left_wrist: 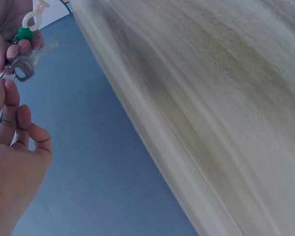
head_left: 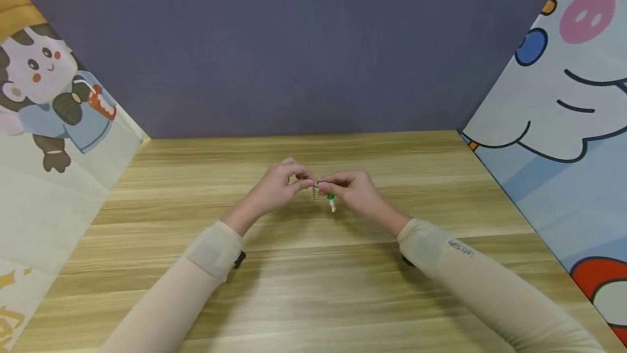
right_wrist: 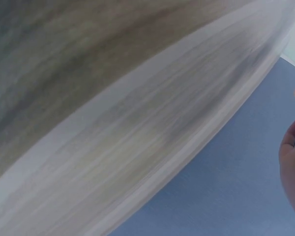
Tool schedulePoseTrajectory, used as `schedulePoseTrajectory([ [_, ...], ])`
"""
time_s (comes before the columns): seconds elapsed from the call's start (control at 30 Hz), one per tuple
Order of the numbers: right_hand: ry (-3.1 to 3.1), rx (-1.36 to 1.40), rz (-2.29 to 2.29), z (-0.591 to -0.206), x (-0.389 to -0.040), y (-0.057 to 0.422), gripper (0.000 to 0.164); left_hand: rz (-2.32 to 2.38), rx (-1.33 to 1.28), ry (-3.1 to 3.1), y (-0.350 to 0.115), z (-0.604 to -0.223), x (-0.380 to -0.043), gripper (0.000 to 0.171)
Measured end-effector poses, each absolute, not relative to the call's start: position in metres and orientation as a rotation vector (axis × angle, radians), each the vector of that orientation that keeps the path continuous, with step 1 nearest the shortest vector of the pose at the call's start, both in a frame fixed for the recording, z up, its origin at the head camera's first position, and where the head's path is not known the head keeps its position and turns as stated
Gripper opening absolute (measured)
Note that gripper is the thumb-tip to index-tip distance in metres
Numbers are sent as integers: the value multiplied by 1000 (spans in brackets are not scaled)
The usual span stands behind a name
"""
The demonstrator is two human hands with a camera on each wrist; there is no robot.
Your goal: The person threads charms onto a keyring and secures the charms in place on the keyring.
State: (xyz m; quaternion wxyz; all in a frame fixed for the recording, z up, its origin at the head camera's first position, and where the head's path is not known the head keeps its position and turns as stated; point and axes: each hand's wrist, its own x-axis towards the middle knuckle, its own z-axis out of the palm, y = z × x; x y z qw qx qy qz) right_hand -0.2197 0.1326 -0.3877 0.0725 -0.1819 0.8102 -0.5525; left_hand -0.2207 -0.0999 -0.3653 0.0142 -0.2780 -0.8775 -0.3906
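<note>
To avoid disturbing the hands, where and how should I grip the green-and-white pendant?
Probably pinch the pendant by its white end, from below: it hangs free beneath the right hand, whereas the green part lies close to its fingers.

Forearms [head_left: 168, 293] angled inward, left grip [head_left: 276, 187] and right grip [head_left: 360, 192] close together, both in a pinch

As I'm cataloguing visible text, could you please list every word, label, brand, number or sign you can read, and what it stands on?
"Let's Slim" (probable reading; small, slightly blurred): on the right sleeve.
No lettering can be made out on the green-and-white charm.
</note>
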Motion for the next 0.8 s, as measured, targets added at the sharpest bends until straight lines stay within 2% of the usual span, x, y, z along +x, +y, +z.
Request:
schedulePoseTrajectory([
  [0.2,2382,-556,-1716,-388,-220,131,21,-1254,-853,-2735,-102,-367,-221,6],
  [0.53,2267,-417,-1848,-386,-223,128,21,-1432,-847,-2668,-100,-370,-222,9],
  [0.8,2148,-349,-2010,-385,-225,127,20,-1622,-753,-2589,-94,-371,-225,10],
])
